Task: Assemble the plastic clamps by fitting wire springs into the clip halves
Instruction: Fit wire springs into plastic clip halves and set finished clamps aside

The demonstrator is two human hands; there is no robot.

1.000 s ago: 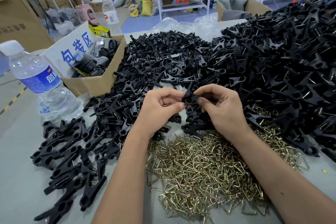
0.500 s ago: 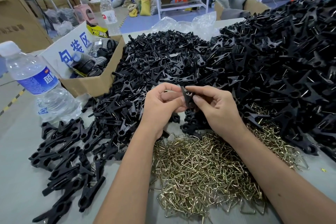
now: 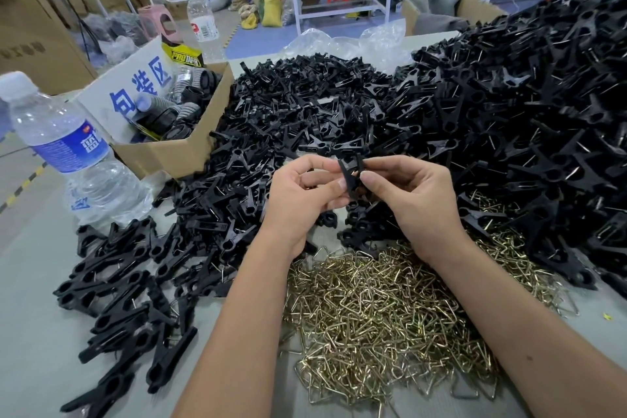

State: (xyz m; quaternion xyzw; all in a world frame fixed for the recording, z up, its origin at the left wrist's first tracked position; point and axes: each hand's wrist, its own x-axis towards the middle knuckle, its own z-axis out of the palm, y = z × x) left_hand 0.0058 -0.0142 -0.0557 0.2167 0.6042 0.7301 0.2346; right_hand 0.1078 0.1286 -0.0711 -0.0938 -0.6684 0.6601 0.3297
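Both hands meet above the table's middle and pinch one black plastic clamp (image 3: pixel 351 173), held upright with its two halves together. My left hand (image 3: pixel 305 193) grips it from the left with thumb and fingers. My right hand (image 3: pixel 414 197) pinches it from the right. A bit of wire spring shows between the halves. A heap of brass-coloured wire springs (image 3: pixel 383 316) lies under my forearms. Loose black clip halves (image 3: pixel 305 105) are piled behind my hands. Assembled clamps (image 3: pixel 122 285) lie at the near left.
A large mound of black clamps (image 3: pixel 529 119) fills the right side. A water bottle (image 3: pixel 64 149) stands at the left, beside an open cardboard box (image 3: pixel 169 149) of black parts. Crumpled clear plastic (image 3: pixel 342 41) lies at the table's far edge.
The clamp has been turned from lying spread between my fingers to upright with its halves closed together. Both hands have stayed in the same spot.
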